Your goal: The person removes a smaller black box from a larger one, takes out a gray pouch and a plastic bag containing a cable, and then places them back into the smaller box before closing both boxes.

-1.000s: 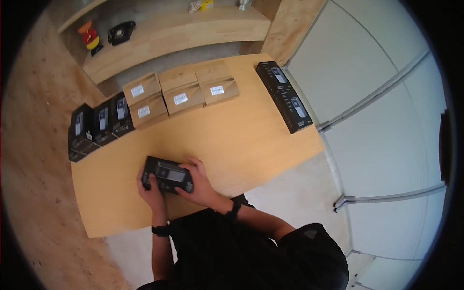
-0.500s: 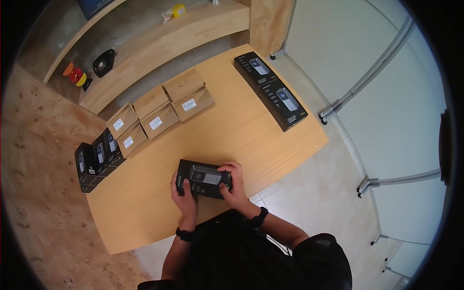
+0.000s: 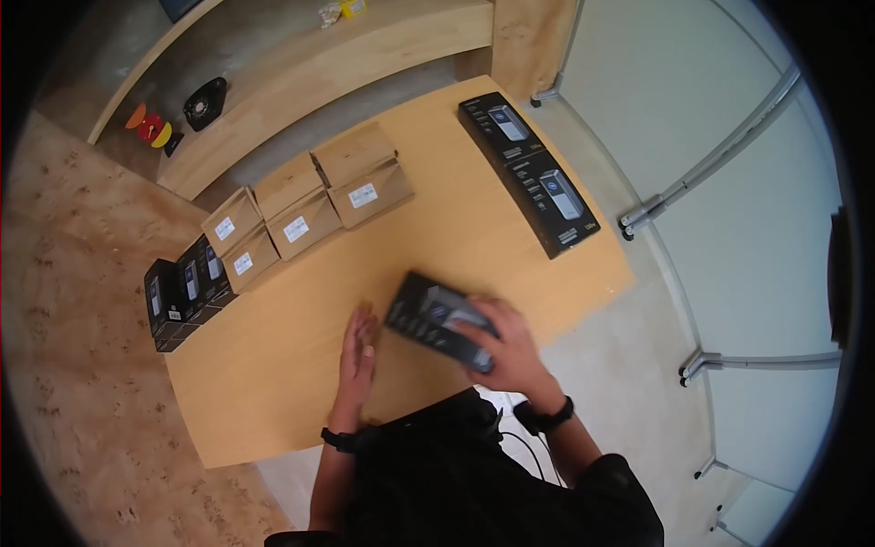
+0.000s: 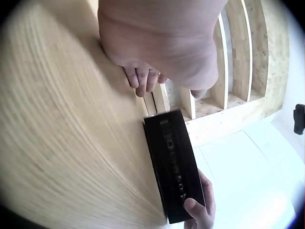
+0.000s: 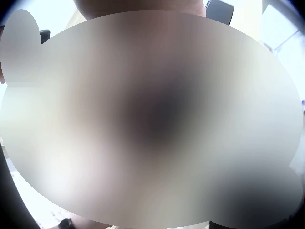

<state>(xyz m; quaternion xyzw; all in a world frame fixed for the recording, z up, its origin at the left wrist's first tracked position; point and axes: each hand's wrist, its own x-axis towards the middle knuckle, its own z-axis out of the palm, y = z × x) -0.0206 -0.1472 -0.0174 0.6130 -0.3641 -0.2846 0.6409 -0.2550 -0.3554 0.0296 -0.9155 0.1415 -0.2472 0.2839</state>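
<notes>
My right hand (image 3: 517, 351) grips one end of a black printed product box (image 3: 428, 319) above the near part of the table, with the fingers and thumb around that end. My left hand (image 3: 357, 360) is apart from the box on its left, its fingers extended and holding nothing. In the left wrist view, the narrow dark side of the box faces the camera, with the right thumb (image 4: 193, 206) on it. There the left hand (image 4: 159, 47) is close over the table. Most of the right wrist view is blurred.
Two black boxes (image 3: 529, 173) lie along the table's right edge. Brown cartons (image 3: 305, 214) stand in two stacked rows at the back, and more black boxes (image 3: 187, 287) stand at the left end. Behind the table (image 3: 301, 365) runs a wooden shelf (image 3: 337, 73) with a black rotary telephone (image 3: 205, 103).
The left hand has let go of the box and drawn off to its left. The right hand alone has shifted and turned the box toward the right.
</notes>
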